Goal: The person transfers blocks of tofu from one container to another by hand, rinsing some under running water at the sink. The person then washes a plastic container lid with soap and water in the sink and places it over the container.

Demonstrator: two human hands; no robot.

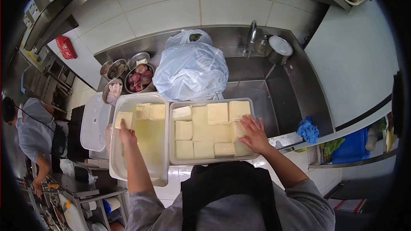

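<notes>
Block (123,116) being clamped in left hand (127,134) over tub (165,162); right hand (256,139), fingers apart, touching right side of tray (214,161), likely steadying it.

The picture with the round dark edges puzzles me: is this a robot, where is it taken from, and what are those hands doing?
There is no robot here, just a person with bare hands. The single picture comes from a camera on their head, looking down.

The left hand appears to hold a pale block at a tub of yellowish liquid. The right hand, fingers spread, touches similar blocks in a tray.

Behind them lie a large plastic bag and a bowl of red onions; a sink is to the right. Another person stands at far left.
</notes>
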